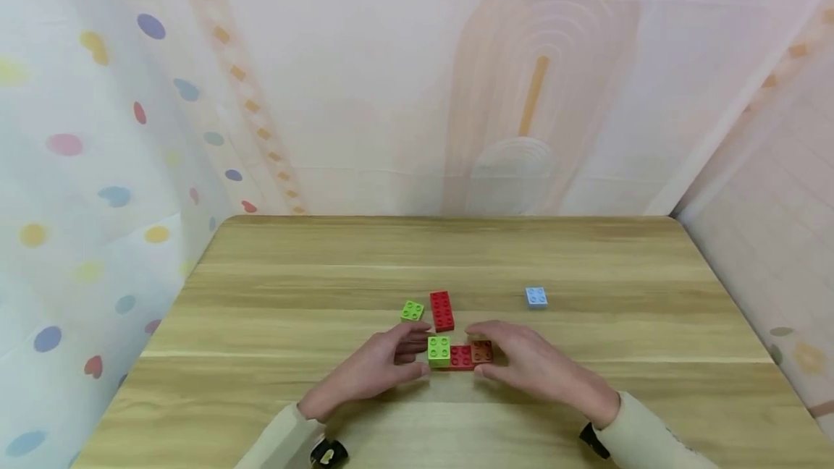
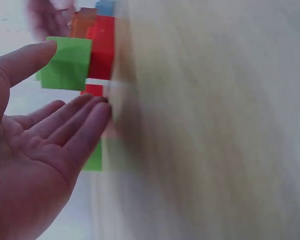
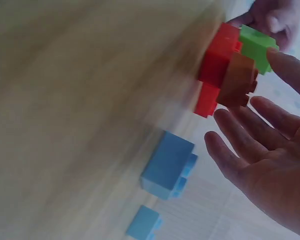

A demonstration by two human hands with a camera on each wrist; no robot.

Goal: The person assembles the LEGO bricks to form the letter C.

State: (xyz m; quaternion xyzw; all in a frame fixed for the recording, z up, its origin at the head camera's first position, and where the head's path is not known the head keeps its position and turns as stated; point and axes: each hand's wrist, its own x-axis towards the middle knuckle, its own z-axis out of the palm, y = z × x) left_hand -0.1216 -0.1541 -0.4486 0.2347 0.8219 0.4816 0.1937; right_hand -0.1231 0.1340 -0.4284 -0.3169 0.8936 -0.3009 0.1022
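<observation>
A red brick (image 1: 461,357) lies crosswise on the table, with a green brick (image 1: 439,350) on its left end and a brown brick (image 1: 481,352) on its right end. My left hand (image 1: 374,368) is at the green end, fingers extended; whether the thumb touches the green brick I cannot tell. At the brown end is my right hand (image 1: 531,366), its thumb and fingers spread around the brown brick without a visible grip. The right wrist view shows the brown brick (image 3: 237,80) on the red brick (image 3: 220,52), with the fingers of my right hand (image 3: 270,135) beside it.
Just behind the stack lies another red brick (image 1: 441,311), with a loose green brick (image 1: 412,311) to its left. A light blue brick (image 1: 536,297) sits farther right. The right wrist view shows two blue pieces, a larger (image 3: 167,165) and a smaller (image 3: 144,222).
</observation>
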